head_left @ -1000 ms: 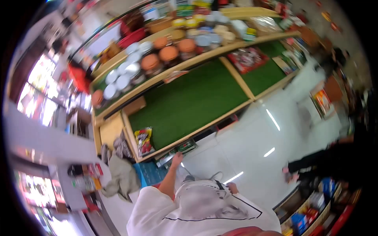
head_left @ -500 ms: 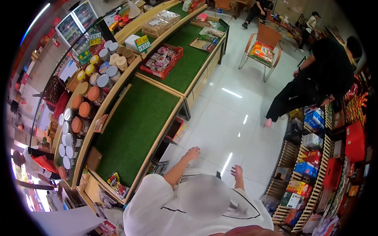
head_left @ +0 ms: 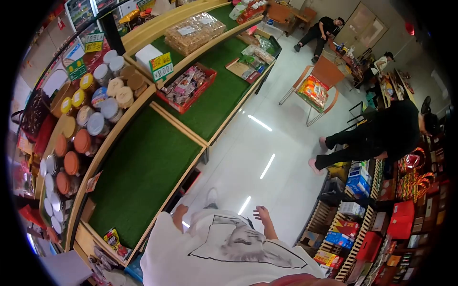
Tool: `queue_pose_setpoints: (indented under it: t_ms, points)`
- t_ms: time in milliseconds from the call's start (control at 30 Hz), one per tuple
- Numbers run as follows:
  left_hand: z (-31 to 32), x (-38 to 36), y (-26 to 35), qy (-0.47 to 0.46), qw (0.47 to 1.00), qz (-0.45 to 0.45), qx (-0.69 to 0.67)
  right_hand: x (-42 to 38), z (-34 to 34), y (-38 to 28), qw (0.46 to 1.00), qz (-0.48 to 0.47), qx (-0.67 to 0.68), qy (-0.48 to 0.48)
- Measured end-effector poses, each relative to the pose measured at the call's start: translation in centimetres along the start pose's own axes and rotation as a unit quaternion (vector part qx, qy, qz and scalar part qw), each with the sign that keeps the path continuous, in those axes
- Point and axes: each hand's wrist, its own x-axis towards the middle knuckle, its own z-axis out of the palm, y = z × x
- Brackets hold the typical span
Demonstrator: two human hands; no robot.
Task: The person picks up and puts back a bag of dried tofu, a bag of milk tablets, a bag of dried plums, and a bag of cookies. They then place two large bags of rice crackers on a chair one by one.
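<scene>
- At the lower middle of the frame, the left hand (head_left: 180,215) hangs low beside the green-lined wooden display counter (head_left: 143,157), the thing nearest to it. Its fingers are too unclear to tell whether they curl around anything. A swing outward could knock the knuckles on the wooden rim.
- Right of the white shirt (head_left: 238,243), the right hand (head_left: 262,215) is spread loosely over the aisle, with nothing visible in it. It is well apart from the goods, so the chance of a snag looks small.
- At the lower left of the frame, a yellow, red and black plastic snack packet (head_left: 113,240) lies near the counter's corner. A trailing sleeve or forearm could sweep it over the rim.
- Along the left, clear jars with orange lids (head_left: 71,163) stand crowded together. Leaning far over the counter could tip one into its neighbours.
- Across the centre, the glossy white tiled floor (head_left: 281,143) carries bright reflections. A hurried step could slip if the surface is slick.
- Toward the upper right, an orange-brown metal-framed chair (head_left: 328,71) juts into the aisle, and a person in black (head_left: 393,128) bends beside the slatted wooden shelves (head_left: 366,224). Looking aside while walking could mean a bump with either.
</scene>
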Motion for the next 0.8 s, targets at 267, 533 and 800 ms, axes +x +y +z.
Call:
queue_pose_setpoints:
  t_ms: [267, 533, 800]
  points:
    - [-6.7, 9.8, 9.3, -0.100, 0.971, -0.102, -0.194, 4.5, -4.6, -1.8, 0.988, 0.049, 0.087, 0.121]
    - [-13.1, 25.5, 24.9, -0.094, 0.985, -0.008, -0.146, 15.5, -9.1, 2.7, 0.958, -0.135, -0.177, 0.179]
    - [-21.7, 35.8, 40.8, -0.032, 0.979, 0.023, -0.200, 30.7, -14.9, -18.6, 0.993, 0.063, -0.005, 0.103]
